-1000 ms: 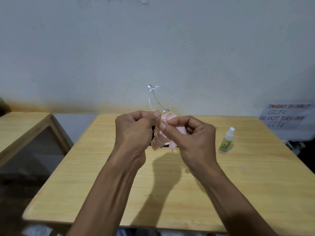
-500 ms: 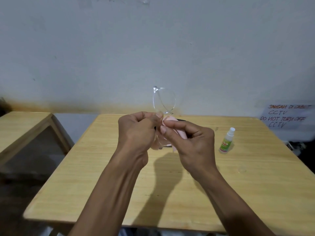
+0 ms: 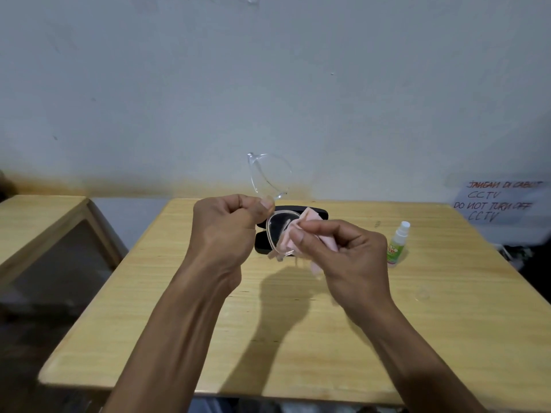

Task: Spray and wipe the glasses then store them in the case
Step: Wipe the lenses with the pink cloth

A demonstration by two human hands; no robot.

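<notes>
Right hand point(image 3: 351, 254) shifted rightward pinching cloth point(image 3: 310, 225), left hand point(image 3: 226, 231) pinching glasses point(image 3: 269, 177)

Count, head view. Hands: 2, left hand point(image 3: 226, 231) and right hand point(image 3: 346, 257). Glasses point(image 3: 269, 177): 1 pair, clear frame. Cloth point(image 3: 310, 231): 1, pink. Case point(image 3: 265, 242): 1, black, partly hidden behind the hands. Spray bottle point(image 3: 398, 244): 1, white cap. Tables: 2, one table point(image 3: 298, 338) under the hands, one side table point(image 3: 38, 222) at left. Handwritten sign point(image 3: 498, 204): 1.
</notes>
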